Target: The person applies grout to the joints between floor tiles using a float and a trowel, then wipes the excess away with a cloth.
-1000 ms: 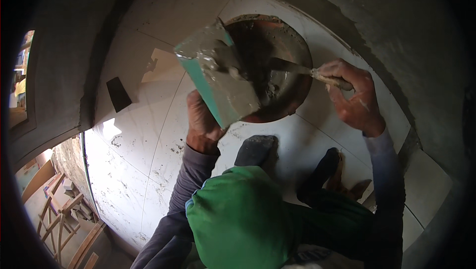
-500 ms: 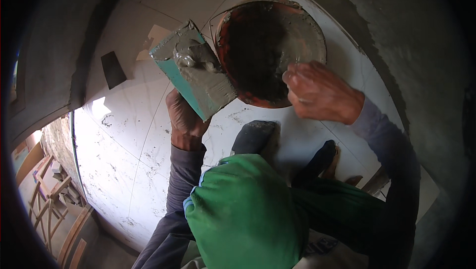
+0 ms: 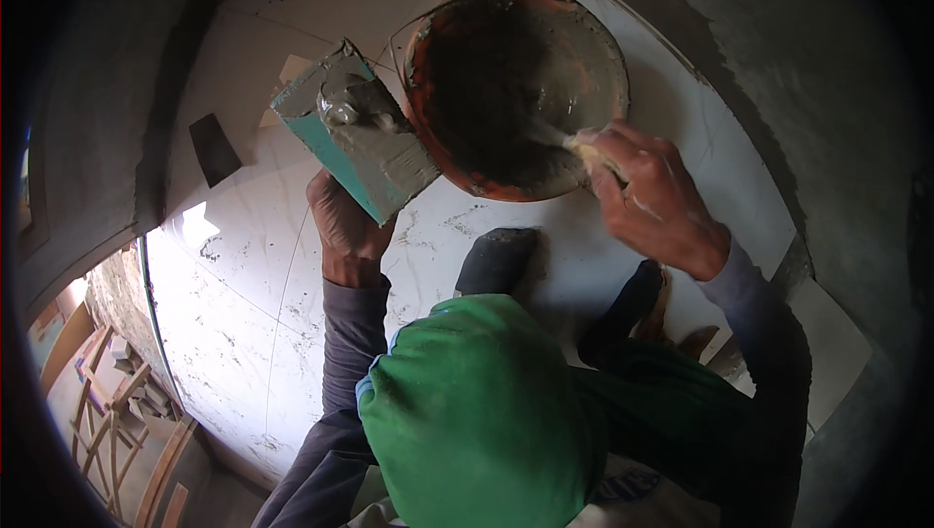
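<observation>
My left hand is closed under a teal plastering float, held with its flat face up. Wet grey mortar covers most of that face, with a glossy lump near the far end. The float's right edge is beside the rim of an orange bucket. My right hand, over the bucket's near right rim, is closed around the pale handle of a trowel. Its blade is blurred and reaches into the bucket. Grey mortar coats the bucket's inside, and the deep part is dark.
The bucket stands on white floor tiles splashed with mortar. A dark flat piece lies left of the float. My feet, one in a dark shoe, are just below the bucket. A grey wall curves along the right; wooden pieces are at lower left.
My right hand has drawn back toward the lower right and turned, showing the trowel's handle. Float, left hand and bucket appear slightly farther left in the view.
</observation>
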A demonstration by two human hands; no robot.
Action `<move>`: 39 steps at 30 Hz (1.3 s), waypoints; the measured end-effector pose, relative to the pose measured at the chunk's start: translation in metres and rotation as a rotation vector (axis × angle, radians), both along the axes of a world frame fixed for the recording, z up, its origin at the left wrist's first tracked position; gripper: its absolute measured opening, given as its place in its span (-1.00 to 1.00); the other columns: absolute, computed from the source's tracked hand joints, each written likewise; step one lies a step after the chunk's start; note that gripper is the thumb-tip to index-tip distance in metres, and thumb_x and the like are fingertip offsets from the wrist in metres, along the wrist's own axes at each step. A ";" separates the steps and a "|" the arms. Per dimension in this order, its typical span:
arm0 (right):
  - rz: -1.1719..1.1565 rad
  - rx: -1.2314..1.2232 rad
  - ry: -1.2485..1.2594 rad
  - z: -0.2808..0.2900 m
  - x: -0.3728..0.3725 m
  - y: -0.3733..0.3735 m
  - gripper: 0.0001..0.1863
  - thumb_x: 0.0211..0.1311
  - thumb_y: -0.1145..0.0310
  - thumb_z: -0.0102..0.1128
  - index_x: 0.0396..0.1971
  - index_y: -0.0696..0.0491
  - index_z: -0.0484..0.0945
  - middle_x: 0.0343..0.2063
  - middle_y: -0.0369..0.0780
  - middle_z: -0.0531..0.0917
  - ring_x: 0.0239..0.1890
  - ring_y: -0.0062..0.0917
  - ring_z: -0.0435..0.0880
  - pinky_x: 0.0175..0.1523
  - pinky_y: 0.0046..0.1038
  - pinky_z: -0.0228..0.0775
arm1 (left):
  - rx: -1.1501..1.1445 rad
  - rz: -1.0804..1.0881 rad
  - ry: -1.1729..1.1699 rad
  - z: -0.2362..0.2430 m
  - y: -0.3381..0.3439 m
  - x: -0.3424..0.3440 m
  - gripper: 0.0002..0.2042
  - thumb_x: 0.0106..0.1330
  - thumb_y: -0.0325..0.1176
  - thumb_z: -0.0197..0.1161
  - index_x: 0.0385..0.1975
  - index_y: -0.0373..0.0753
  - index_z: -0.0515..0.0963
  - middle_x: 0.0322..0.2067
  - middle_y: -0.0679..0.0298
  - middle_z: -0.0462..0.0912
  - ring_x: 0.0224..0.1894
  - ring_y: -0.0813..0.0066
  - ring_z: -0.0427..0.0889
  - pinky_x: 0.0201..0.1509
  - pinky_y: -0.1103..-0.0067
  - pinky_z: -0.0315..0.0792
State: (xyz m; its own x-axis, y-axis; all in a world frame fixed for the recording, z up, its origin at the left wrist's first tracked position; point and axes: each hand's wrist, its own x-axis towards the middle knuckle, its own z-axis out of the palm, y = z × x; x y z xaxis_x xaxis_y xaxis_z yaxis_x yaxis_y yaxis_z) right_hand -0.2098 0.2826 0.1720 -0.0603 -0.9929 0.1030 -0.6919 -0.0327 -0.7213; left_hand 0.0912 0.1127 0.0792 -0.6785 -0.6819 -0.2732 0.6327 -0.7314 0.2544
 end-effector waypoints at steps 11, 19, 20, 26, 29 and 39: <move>-0.295 0.388 -0.294 -0.003 0.050 0.002 -0.77 0.27 0.51 0.23 -0.11 0.27 0.52 -0.63 0.00 0.57 -0.60 -0.18 0.64 -0.39 -0.10 0.43 | -0.013 0.030 -0.010 0.001 -0.002 -0.010 -0.54 0.52 -0.27 0.07 0.35 -0.30 0.47 0.27 0.11 0.63 0.30 0.15 0.63 0.47 0.16 0.48; -0.518 0.734 -1.059 0.008 0.088 -0.020 -0.64 0.41 0.35 0.28 0.00 0.31 0.48 -0.49 -0.19 0.69 -0.55 -0.61 0.64 -0.35 -0.48 0.60 | -0.034 0.079 -0.063 0.000 -0.003 0.010 -0.55 0.53 -0.28 0.06 0.36 -0.31 0.46 0.27 0.07 0.63 0.30 0.13 0.63 0.46 0.17 0.49; -0.564 0.724 -1.204 0.005 0.091 -0.019 -0.61 0.43 0.31 0.29 0.02 0.31 0.49 -0.40 -0.18 0.73 -0.51 -0.61 0.67 -0.31 -0.53 0.63 | -0.023 0.082 -0.048 0.000 -0.001 0.011 -0.55 0.53 -0.28 0.06 0.35 -0.31 0.46 0.26 0.06 0.63 0.30 0.13 0.63 0.46 0.17 0.49; -0.421 0.595 -1.431 0.000 0.064 -0.008 -0.49 0.53 0.24 0.30 0.26 0.27 0.46 -0.19 -0.06 0.76 -0.33 -0.55 0.72 -0.16 -0.43 0.65 | 0.008 0.078 -0.069 0.002 -0.005 0.008 -0.55 0.54 -0.25 0.07 0.35 -0.31 0.47 0.23 0.06 0.66 0.27 0.11 0.66 0.44 0.15 0.51; -0.303 0.434 -1.181 0.016 0.049 -0.014 -0.49 0.55 0.22 0.27 0.28 0.26 0.46 -0.15 -0.07 0.77 -0.27 -0.54 0.75 -0.09 -0.44 0.64 | -0.007 0.012 -0.001 0.009 -0.005 -0.005 -0.54 0.54 -0.23 0.09 0.35 -0.29 0.48 0.22 0.05 0.67 0.26 0.09 0.67 0.42 0.13 0.54; -0.264 -0.373 0.054 0.015 0.011 -0.032 -0.63 0.34 0.62 0.32 0.11 0.26 0.50 -0.08 -0.02 0.71 -0.20 -0.30 0.77 -0.09 -0.38 0.63 | 0.165 -0.303 0.159 0.031 0.024 -0.078 -0.43 0.44 0.04 0.26 0.35 -0.12 0.51 0.25 0.09 0.61 0.27 0.02 0.64 0.37 0.03 0.57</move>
State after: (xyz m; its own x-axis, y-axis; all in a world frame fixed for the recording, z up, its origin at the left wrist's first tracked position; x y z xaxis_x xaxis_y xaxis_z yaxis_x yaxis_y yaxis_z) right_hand -0.1989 0.2508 0.1869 -0.2912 -0.8388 0.4600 -0.7478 -0.1003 -0.6563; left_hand 0.0127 0.1368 0.1103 -0.8855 -0.3993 -0.2378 0.4032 -0.9145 0.0338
